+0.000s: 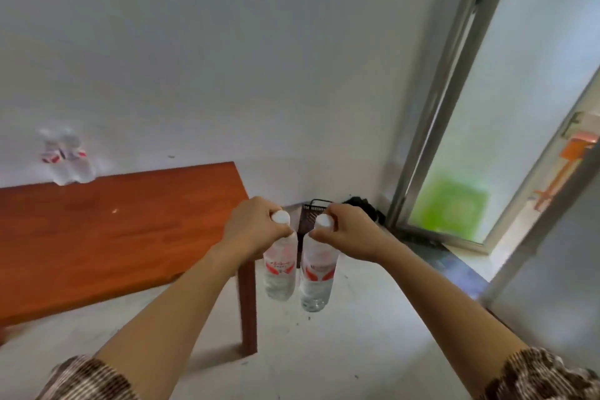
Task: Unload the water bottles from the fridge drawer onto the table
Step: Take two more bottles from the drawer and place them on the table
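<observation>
left hand (256, 227) grips left bottle (281, 273) neck | right hand (350, 234) grips right bottle (316, 279) neck | I'd land the 2 upright, well onto bench (113, 237)

This is looking like a plain room in a home. A reddish wooden worktop (113, 230) is standing against a bare white wall (227, 58) on a pale floor (324, 351). Right of the worktop, a dark plastic basket (313, 208) is sitting in the corner. Further right of the worktop, a metal-framed glass door (454, 75) is letting in daylight.
</observation>
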Demonstrator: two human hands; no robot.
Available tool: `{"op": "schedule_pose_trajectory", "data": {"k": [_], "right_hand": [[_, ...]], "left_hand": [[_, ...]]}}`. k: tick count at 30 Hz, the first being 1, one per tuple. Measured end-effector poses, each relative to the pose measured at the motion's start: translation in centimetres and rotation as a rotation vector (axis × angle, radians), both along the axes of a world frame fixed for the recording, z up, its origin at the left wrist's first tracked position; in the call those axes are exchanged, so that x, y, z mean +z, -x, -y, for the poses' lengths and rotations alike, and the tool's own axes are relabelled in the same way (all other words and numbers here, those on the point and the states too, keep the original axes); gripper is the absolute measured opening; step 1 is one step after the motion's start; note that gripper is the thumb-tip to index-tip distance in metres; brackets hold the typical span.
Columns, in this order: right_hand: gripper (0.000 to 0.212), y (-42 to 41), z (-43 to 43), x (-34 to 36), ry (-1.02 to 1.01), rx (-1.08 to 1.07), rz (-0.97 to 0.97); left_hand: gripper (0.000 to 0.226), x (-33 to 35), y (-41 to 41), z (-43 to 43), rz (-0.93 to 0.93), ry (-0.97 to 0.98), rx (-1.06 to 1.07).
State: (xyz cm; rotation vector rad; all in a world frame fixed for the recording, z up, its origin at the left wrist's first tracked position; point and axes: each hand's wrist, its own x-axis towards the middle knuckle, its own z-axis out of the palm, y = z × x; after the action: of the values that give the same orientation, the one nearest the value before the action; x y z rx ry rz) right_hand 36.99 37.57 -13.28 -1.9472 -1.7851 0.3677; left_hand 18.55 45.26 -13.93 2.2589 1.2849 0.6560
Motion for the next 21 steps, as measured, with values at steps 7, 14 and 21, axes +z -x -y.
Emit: {"op": "schedule_pose_trajectory", "data": {"k": [7, 14, 21], "right_hand": [[0.034, 7.1, -17.9, -1.4, 0.037, 0.169, -0.062], [0.032, 14.2, -32.7, -2.9, 0.05, 0.293, -0.006], [0.031, 21.3, -45.0, -3.4, 0.03, 0.283, -0.036]], "left_hand": [[0.021, -0.9, 8.2, -14.2, -0.062, 0.016, 0.19], [0.015, -2.1, 15.4, -26.0, -0.06, 0.035, 0.372], [0.015, -2.9, 21.9, -36.1, -0.034, 0.004, 0.521]]}}
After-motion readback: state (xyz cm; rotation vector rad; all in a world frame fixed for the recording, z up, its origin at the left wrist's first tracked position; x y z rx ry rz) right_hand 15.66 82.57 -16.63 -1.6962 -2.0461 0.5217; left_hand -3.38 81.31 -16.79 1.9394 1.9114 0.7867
